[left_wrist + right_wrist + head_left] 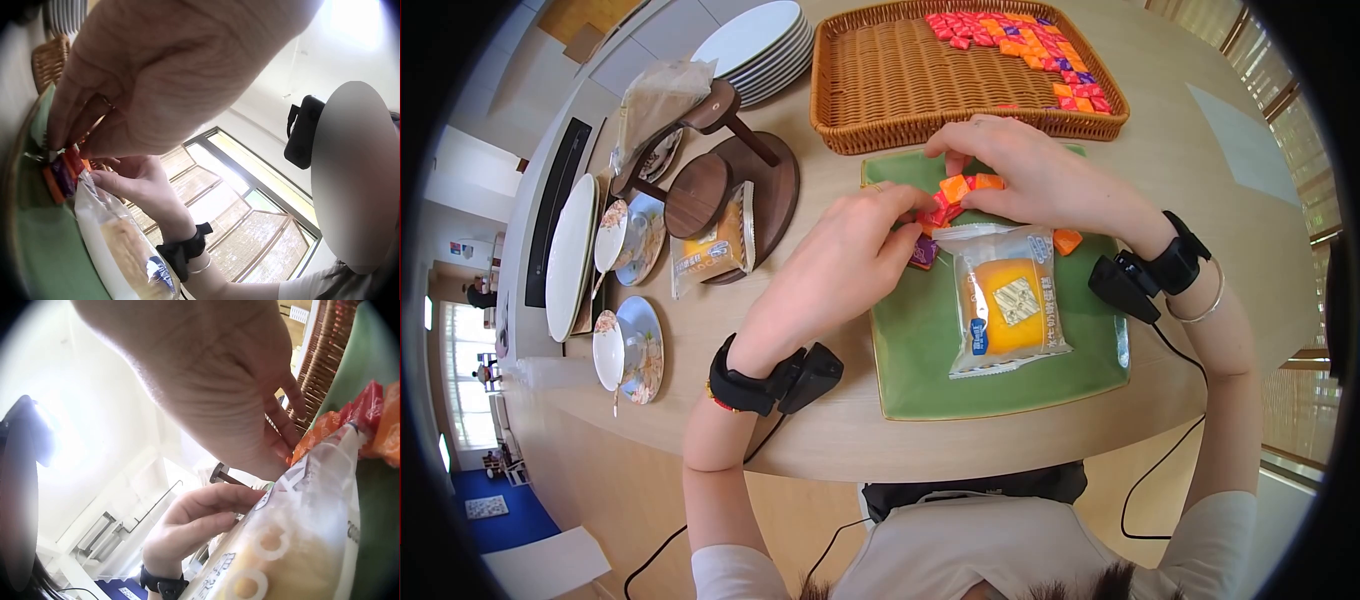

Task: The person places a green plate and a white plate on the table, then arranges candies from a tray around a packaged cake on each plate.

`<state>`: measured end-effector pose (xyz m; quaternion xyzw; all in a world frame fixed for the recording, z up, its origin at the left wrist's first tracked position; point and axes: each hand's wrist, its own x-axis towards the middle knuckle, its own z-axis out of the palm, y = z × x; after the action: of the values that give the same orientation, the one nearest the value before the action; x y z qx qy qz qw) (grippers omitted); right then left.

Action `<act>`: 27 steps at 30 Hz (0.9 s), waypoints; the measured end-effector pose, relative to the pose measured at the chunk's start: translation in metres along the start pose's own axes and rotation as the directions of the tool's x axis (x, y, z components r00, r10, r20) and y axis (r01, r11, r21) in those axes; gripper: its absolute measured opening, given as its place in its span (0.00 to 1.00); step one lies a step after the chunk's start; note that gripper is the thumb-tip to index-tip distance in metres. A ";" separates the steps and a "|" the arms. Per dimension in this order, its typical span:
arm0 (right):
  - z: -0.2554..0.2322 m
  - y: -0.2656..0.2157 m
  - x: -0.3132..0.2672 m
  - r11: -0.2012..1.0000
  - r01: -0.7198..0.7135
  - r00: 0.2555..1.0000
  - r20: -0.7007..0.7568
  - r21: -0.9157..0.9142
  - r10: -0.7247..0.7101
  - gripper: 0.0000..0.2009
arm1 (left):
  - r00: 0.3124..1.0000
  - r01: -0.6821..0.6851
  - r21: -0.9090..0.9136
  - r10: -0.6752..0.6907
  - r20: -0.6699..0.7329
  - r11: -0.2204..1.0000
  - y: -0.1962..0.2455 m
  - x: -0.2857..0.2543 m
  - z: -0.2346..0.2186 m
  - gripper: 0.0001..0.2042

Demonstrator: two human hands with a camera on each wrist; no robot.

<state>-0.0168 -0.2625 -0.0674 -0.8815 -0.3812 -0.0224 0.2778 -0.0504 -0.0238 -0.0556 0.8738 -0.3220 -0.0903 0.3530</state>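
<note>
A green square plate [910, 370] holds a clear-wrapped yellow cake [1010, 305] and small wrapped candies above its upper edge. My left hand [830, 255] pinches a red candy [74, 161] at the left of the pile, beside a purple candy [924, 252]. My right hand [1040, 175] curls its fingers and thumb around orange candies [955, 189] at the pile's far side; the palm partly hides the contact in the right wrist view. Another orange candy [1067, 240] lies right of the cake's top corner.
A wicker basket [880, 130] with many candies stands behind the plate. To the left are stacked white plates [758, 45], a dark wooden stand [770, 195], another wrapped cake [718, 245] and floral cups on saucers [645, 350].
</note>
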 end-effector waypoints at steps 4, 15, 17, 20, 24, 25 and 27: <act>-0.001 -0.002 0.000 0.998 -0.053 0.997 0.047 -0.030 0.055 0.21 | 1.000 0.001 0.003 -0.001 0.003 1.000 -0.001 0.000 0.000 0.12; -0.019 0.002 -0.015 0.998 -0.053 0.997 -0.052 -0.029 0.051 0.21 | 1.000 0.002 0.005 -0.002 -0.013 1.000 0.000 0.000 -0.001 0.12; -0.020 -0.002 -0.016 0.997 -0.072 0.997 -0.033 -0.030 0.071 0.20 | 1.000 0.003 -0.004 -0.003 -0.012 1.000 0.000 0.000 -0.001 0.12; -0.018 -0.008 -0.017 0.994 -0.102 0.995 -0.021 -0.046 0.101 0.20 | 1.000 0.011 0.007 -0.011 -0.007 1.000 0.001 -0.001 0.000 0.12; -0.015 -0.011 -0.017 0.990 -0.128 0.991 -0.035 -0.062 0.126 0.19 | 1.000 0.002 -0.002 -0.002 -0.009 1.000 0.000 -0.001 0.000 0.12; -0.015 -0.010 -0.017 0.990 -0.127 0.991 -0.036 -0.062 0.125 0.19 | 1.000 -0.003 -0.004 0.003 -0.014 1.000 0.000 -0.001 0.000 0.13; -0.013 -0.007 -0.017 0.992 -0.114 0.993 -0.049 -0.062 0.111 0.19 | 1.000 0.003 -0.007 -0.003 -0.007 1.000 0.001 0.000 0.000 0.13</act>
<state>-0.0318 -0.2765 -0.0578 -0.9093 -0.3238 -0.0390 0.2585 -0.0510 -0.0239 -0.0547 0.8735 -0.3190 -0.0890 0.3569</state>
